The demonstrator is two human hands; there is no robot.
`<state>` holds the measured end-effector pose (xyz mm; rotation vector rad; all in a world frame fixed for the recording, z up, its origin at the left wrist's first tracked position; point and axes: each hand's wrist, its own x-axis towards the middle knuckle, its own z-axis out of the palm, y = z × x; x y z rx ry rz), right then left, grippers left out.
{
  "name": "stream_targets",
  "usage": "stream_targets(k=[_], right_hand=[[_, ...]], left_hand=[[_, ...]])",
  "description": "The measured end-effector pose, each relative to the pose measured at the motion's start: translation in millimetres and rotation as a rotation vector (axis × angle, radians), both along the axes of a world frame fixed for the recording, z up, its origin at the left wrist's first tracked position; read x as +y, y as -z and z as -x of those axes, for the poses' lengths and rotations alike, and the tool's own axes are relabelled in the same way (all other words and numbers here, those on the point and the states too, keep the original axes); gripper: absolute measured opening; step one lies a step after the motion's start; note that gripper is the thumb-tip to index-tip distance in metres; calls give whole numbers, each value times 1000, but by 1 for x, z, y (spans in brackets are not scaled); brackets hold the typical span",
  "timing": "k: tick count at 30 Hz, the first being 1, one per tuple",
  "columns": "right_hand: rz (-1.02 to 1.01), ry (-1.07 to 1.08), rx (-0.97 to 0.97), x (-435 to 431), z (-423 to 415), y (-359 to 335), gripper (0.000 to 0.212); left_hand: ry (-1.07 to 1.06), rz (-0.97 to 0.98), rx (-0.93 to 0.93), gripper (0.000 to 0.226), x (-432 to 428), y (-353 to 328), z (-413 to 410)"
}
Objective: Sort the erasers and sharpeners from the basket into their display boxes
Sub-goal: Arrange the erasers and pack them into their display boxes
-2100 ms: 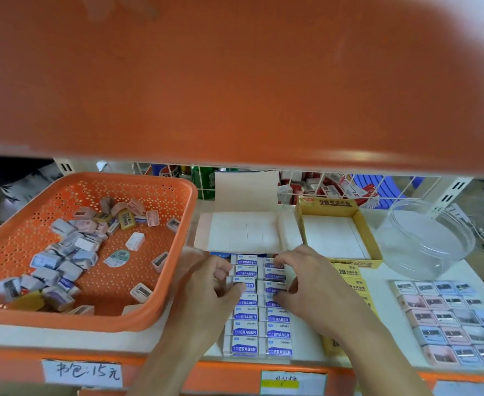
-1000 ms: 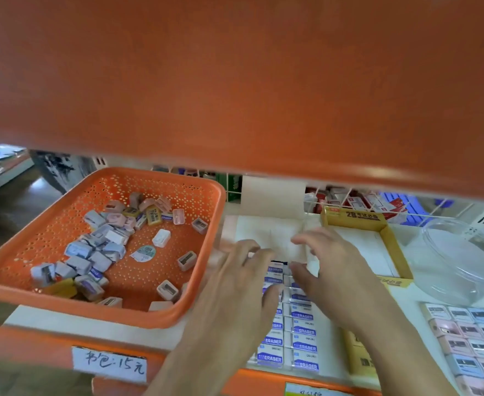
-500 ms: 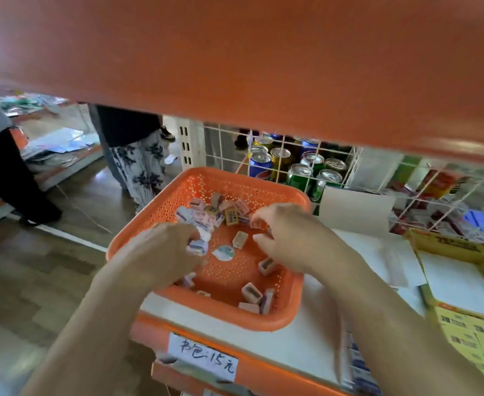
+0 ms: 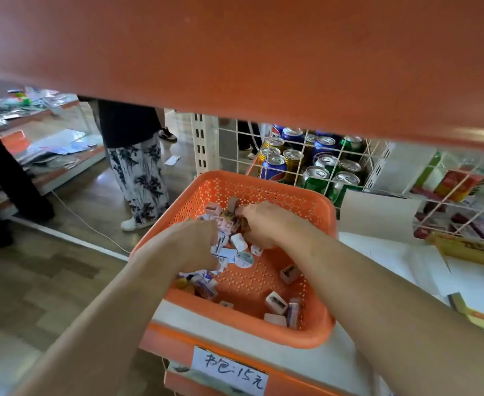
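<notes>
Both hands are down in the orange perforated plastic basket. The left hand lies knuckles-up on the near-left of the heap, its fingers bent under and out of sight, so I cannot tell whether it grips anything. The right hand, just beyond it, curls its fingers into the far end of the heap, tips touching a brownish piece; whether they pinch it I cannot tell either. Nearest of all, below the basket, a white paper label on the orange shelf edge reads, handwritten, "书包:15元". Between that and the hands, by the basket's near wall, lie white block sharpeners with dark slots, and under the left wrist small erasers in white-and-blue sleeves, their print too blurred to read. A round white-and-teal sticker lies between the hands; a pink plastic sharpener sits just past the left knuckles. Right of the right forearm, a yellow cardboard display box is cut off by the frame edge, its dark print illegible. Beyond the basket, behind a white wire grid, stand blue drink cans with the Pepsi globe and green cans of unreadable brand. Far left, a person's leaf-printed trousers. A blurred orange shelf underside hides everything above.
</notes>
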<state>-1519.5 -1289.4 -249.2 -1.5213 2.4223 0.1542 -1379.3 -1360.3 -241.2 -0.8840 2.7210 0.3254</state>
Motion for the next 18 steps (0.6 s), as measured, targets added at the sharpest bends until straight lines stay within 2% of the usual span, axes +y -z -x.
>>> stream_targets(k=[4, 7, 9, 12, 15, 18], right_hand=[[-27, 17, 17, 2, -2, 0, 56], [-24, 9, 57, 2, -4, 1, 57], [-52, 9, 63, 0, -6, 1, 51], [-77, 13, 64, -1, -7, -2, 37], [-2, 5, 48, 0, -4, -1, 36], [13, 18, 9, 3, -3, 0, 37]], left_hand=[[-4, -65, 43, 25, -1, 5, -3], [-40, -86, 146, 13, -4, 5, -5], [-63, -68, 221, 20, -3, 3, -6], [-57, -45, 216, 30, -1, 0, -6], [-60, -38, 185, 36, 1, 2, -7], [-88, -24, 243, 35, -4, 0, -10]])
